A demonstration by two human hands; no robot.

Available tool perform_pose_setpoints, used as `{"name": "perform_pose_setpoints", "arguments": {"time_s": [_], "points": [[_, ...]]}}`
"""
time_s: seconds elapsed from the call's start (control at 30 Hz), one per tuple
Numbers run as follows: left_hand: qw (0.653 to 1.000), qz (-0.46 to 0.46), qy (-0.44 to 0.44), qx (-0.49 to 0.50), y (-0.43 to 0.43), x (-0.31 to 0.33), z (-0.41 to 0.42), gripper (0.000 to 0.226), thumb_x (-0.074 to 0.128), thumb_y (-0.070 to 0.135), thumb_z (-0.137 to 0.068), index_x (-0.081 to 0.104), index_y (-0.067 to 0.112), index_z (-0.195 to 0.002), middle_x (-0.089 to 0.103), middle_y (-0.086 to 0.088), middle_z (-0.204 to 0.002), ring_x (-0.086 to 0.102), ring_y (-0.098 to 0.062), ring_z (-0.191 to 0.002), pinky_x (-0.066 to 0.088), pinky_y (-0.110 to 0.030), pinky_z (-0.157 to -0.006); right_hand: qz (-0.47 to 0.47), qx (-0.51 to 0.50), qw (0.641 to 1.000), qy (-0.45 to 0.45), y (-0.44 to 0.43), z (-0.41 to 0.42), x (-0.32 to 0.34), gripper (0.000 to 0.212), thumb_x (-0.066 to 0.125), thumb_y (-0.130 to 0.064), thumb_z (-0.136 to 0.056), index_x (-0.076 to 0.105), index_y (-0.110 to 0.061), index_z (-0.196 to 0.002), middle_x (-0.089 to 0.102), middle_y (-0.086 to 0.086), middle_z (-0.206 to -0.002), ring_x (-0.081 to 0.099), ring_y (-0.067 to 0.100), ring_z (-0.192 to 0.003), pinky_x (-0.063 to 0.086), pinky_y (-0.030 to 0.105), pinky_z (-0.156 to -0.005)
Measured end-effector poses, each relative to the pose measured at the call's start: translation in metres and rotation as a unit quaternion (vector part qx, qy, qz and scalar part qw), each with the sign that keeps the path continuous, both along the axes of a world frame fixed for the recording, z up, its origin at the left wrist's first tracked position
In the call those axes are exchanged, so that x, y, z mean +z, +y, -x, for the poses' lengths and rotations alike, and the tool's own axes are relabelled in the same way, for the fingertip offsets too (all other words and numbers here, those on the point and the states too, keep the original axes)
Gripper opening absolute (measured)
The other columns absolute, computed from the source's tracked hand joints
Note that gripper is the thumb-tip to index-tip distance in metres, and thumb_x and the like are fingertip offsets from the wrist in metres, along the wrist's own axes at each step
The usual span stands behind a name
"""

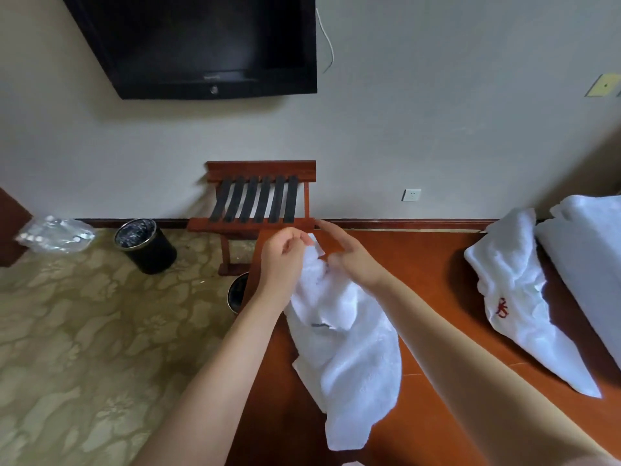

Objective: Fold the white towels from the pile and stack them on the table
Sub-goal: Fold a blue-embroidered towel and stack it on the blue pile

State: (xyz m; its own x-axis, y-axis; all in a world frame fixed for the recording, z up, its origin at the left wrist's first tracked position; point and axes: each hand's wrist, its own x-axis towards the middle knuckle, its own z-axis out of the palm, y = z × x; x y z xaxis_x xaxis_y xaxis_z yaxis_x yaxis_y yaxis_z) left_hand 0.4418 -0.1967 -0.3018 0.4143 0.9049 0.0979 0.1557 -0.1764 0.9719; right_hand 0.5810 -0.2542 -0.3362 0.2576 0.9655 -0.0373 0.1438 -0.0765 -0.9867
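Your left hand (285, 253) pinches the top corner of the white towel (349, 348). Your right hand (353, 260) grips its bunched edge just beside, forefinger straight. The towel hangs below both hands over the wooden table (437, 280). Well right of your right hand lie 2 more: a red-embroidered towel (510, 297) and a white pile (588, 257).

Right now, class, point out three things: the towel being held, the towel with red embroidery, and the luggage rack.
held towel (349, 331): head view, its hanging middle.
embroidered towel (510, 270): head view, cloth above the red mark.
luggage rack (262, 168): head view, top wooden rail.
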Motion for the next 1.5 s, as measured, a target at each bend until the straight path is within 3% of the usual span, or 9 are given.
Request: {"name": "perform_pose_setpoints", "arguments": {"time_s": [0.13, 0.23, 0.3, 0.43, 0.53, 0.77, 1.07, 1.33, 1.5], "points": [[0.998, -0.059, -0.014, -0.031, 0.005, 0.050, -0.006, 0.040, 0.040, -0.007, -0.081, 0.053, 0.021, -0.057, 0.050, 0.009, -0.058, 0.040, -0.002, -0.054, 0.031, -0.015, -0.052, 0.068, 0.090, 0.990, 0.085, 0.005, 0.001, 0.032, 0.010, 0.057, -0.029, -0.062, 0.063, -0.024, -0.070, 0.057, 0.004, -0.069, 0.048, 0.026, -0.063, 0.036, 0.033, -0.062], [0.994, -0.091, 0.012, -0.058, 0.017, 0.070, -0.007, 0.026, 0.047, -0.001, -0.082, 0.055, 0.013, -0.062, 0.049, 0.000, -0.063, 0.038, -0.001, -0.054, 0.030, -0.016, -0.053, 0.093, 0.076, 0.991, 0.061, -0.004, -0.002, 0.027, 0.022, 0.054, -0.029, -0.071, 0.064, -0.025, -0.051, 0.051, -0.006, -0.046, 0.044, 0.015, -0.041, 0.031, 0.020, -0.045], [0.988, -0.082, 0.068, -0.108, 0.029, 0.067, -0.003, 0.004, 0.059, 0.016, -0.077, 0.057, 0.013, -0.077, 0.051, 0.000, -0.072, 0.042, -0.004, -0.060, 0.033, -0.017, -0.057, 0.068, 0.039, 0.993, 0.085, -0.013, -0.008, 0.022, 0.019, 0.056, -0.022, -0.076, 0.065, -0.024, -0.060, 0.054, -0.005, -0.050, 0.044, 0.011, -0.038, 0.029, 0.017, -0.039], [0.936, -0.101, 0.270, -0.204, 0.050, 0.026, 0.007, 0.047, 0.081, 0.030, -0.070, 0.050, 0.031, -0.106, 0.052, 0.010, -0.091, 0.050, -0.002, -0.082, 0.039, -0.019, -0.065, 0.050, -0.040, 0.989, 0.130, -0.031, -0.028, 0.017, 0.012, 0.067, -0.018, -0.078, 0.056, -0.017, -0.075, 0.056, 0.007, -0.067, 0.051, 0.021, -0.056, 0.037, 0.024, -0.048], [0.878, -0.112, 0.402, -0.235, 0.055, -0.016, 0.009, 0.027, 0.075, 0.030, -0.076, 0.050, 0.020, -0.075, 0.047, 0.007, -0.074, 0.045, -0.010, -0.064, 0.034, -0.022, -0.057, 0.045, -0.103, 0.989, 0.092, -0.041, -0.034, 0.018, 0.012, 0.064, -0.019, -0.069, 0.054, -0.019, -0.064, 0.055, 0.001, -0.058, 0.050, 0.012, -0.046, 0.033, 0.017, -0.043], [0.791, -0.165, 0.584, -0.078, 0.055, -0.075, 0.009, 0.018, 0.052, 0.030, -0.092, 0.061, 0.015, -0.095, 0.054, 0.000, -0.088, 0.053, -0.021, -0.091, 0.042, -0.029, -0.065, 0.059, -0.311, 0.948, -0.013, -0.056, -0.046, -0.007, 0.015, 0.060, -0.026, -0.064, 0.050, -0.015, -0.063, 0.047, -0.003, -0.058, 0.041, 0.012, -0.057, 0.031, 0.023, -0.050], [0.931, 0.073, 0.337, 0.117, 0.093, -0.090, -0.020, 0.019, 0.045, 0.007, -0.090, 0.060, 0.007, -0.102, 0.061, -0.005, -0.105, 0.065, -0.017, -0.055, 0.053, -0.029, -0.050, 0.224, -0.366, 0.864, -0.264, -0.037, -0.096, -0.050, 0.032, 0.046, -0.031, -0.095, 0.045, -0.016, -0.066, 0.051, 0.003, -0.069, 0.049, 0.024, -0.068, 0.029, 0.027, -0.050], [0.938, -0.119, 0.297, 0.133, 0.170, -0.043, -0.097, 0.011, 0.045, 0.007, -0.093, 0.054, 0.002, -0.088, 0.058, -0.012, -0.087, 0.055, -0.026, -0.077, 0.039, -0.029, -0.058, 0.144, -0.475, 0.865, 0.070, 0.056, -0.137, -0.035, 0.018, 0.037, -0.020, -0.098, 0.055, -0.021, -0.094, 0.053, -0.005, -0.079, 0.069, 0.029, -0.055, 0.059, 0.045, -0.071], [0.939, -0.135, 0.303, 0.095, 0.201, -0.058, -0.142, 0.034, 0.048, 0.005, -0.095, 0.044, 0.002, -0.128, 0.050, -0.019, -0.128, 0.057, -0.032, -0.109, 0.046, -0.031, -0.074, 0.048, -0.447, 0.887, 0.104, 0.098, -0.164, -0.048, 0.018, 0.048, -0.016, -0.097, 0.054, -0.014, -0.114, 0.058, 0.003, -0.109, 0.059, 0.032, -0.112, 0.055, 0.035, -0.084]]}}
